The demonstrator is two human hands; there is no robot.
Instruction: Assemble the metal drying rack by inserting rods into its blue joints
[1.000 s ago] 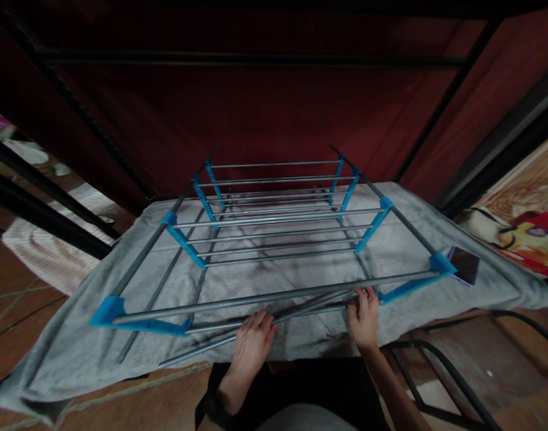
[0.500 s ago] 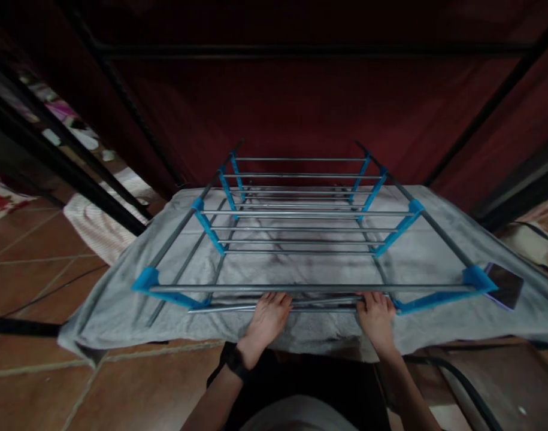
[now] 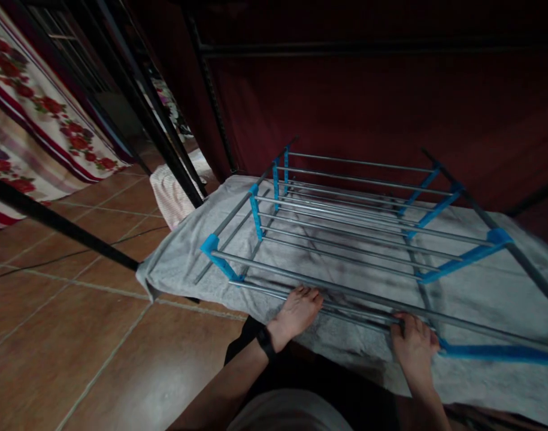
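A rack of grey metal tubes joined by blue plastic brackets (image 3: 223,263) lies on a grey cloth (image 3: 184,272) in front of me. Along its near lower side runs a loose-looking metal tube (image 3: 260,290), its left end by the front left bracket. My left hand (image 3: 300,308) is closed over the middle of this tube, back of the hand upward. Closer to the front right bracket (image 3: 493,353), my right hand (image 3: 415,344) grips the same tube, thumb in front. Whether the tube's right end sits in that bracket is hidden by my fingers.
Dark metal posts (image 3: 143,108) stand at the left, and a dark red cloth (image 3: 345,108) hangs behind the rack. A flowered curtain (image 3: 49,120) reaches the tiled floor (image 3: 98,335). A pale striped cloth (image 3: 170,197) hangs beyond the left end.
My view has turned to the left, so the rack appears farther right and slanted. Both hands stay on the tube. Its left end now appears closer to the left bracket.
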